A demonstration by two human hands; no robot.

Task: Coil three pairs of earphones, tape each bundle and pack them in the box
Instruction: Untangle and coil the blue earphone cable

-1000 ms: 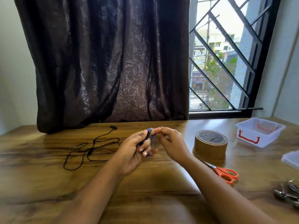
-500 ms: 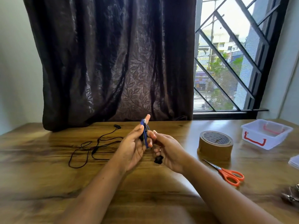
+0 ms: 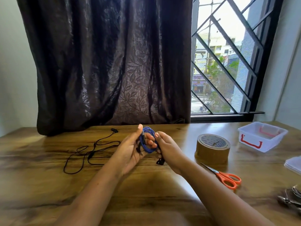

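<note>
A pair of blue-corded earphones (image 3: 147, 140), wound into a small round coil, is held in the air above the middle of a brown wood-grain table (image 3: 48, 185), between a person's two bare hands. The left hand (image 3: 130, 150) is palm up with the coil looped around its fingers and its thumb raised against the coil's left side, where a dark plug lies along the cord. The right hand (image 3: 167, 148) pinches the coil's right edge between thumb and fingertips. A black earbud (image 3: 160, 161) dangles on a short length of cord just below the right hand, and another dark piece hangs against the left palm. Left of the hands, a second pair of black-corded earphones (image 3: 92, 149) lies loose and uncoiled on the table. To the right of the hands stands a thick roll of brown packing tape (image 3: 212, 147) lying flat, and just in front of it rest orange-handled scissors (image 3: 225, 176). Farther right, near the table's back edge, sits an open white plastic box with red clip handles (image 3: 260, 136). Its clear lid (image 3: 293, 163) is partly visible at the right edge. Behind the table hangs a dark brown leaf-patterned curtain (image 3: 105, 62), beside a window with a black diagonal grille (image 3: 228, 54).
</note>
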